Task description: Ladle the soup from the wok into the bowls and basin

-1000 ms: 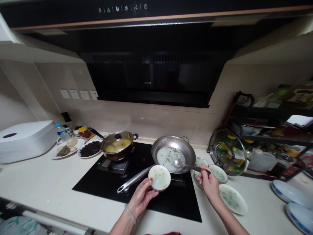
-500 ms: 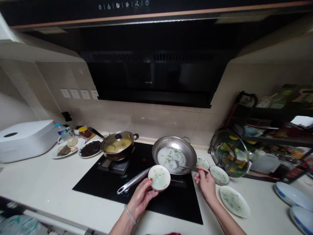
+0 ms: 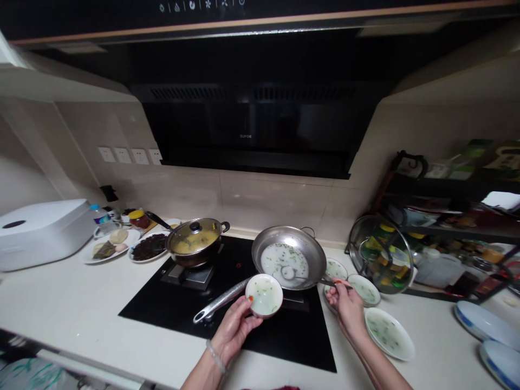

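My left hand (image 3: 235, 327) grips a small white bowl (image 3: 264, 294) holding pale soup with green flecks, held over the black cooktop (image 3: 227, 303) just in front of the steel wok (image 3: 289, 256). My right hand (image 3: 345, 303) is closed on the handle of a metal ladle (image 3: 303, 276), whose scoop sits down in the white soup inside the wok. The wok's long handle (image 3: 219, 300) runs toward me, under the bowl.
A lidded pot (image 3: 197, 241) of yellow food stands on the left burner. Filled bowls and a plate (image 3: 389, 333) sit right of the wok, beside a glass lid (image 3: 381, 254) on a rack. Plates of food (image 3: 122, 246) and a white cooker (image 3: 40, 230) are left; blue-rimmed plates (image 3: 485, 322) far right.
The ladle's scoop has dropped from above the soup down into the wok, and my right hand drew slightly back. The bowl in my left hand stayed put.
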`<act>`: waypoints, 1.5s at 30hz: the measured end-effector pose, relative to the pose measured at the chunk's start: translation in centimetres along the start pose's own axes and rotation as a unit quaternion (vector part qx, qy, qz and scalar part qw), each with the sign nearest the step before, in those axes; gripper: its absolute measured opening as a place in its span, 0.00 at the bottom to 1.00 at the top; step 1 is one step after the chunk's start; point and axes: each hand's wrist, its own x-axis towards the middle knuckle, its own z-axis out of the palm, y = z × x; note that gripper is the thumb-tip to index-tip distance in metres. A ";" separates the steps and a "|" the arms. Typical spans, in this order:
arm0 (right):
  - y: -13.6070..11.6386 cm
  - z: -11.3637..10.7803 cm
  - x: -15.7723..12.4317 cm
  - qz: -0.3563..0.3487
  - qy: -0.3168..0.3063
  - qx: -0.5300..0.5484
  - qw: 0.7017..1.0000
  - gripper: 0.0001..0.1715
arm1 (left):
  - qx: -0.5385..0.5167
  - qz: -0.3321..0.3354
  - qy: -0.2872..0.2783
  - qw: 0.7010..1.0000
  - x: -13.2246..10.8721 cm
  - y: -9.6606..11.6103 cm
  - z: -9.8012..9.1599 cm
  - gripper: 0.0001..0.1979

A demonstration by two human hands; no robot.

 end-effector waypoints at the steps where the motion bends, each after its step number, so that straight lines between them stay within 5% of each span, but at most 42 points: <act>1: 0.0 0.0 0.0 0.003 0.003 0.004 1.000 0.22 | -0.001 0.000 0.001 1.000 0.0 0.0 0.0 0.12; 45: -1.2 -0.7 -0.3 0.007 -0.024 -0.009 1.000 0.23 | 0.011 -0.001 -0.004 1.000 0.3 -0.1 -0.1 0.11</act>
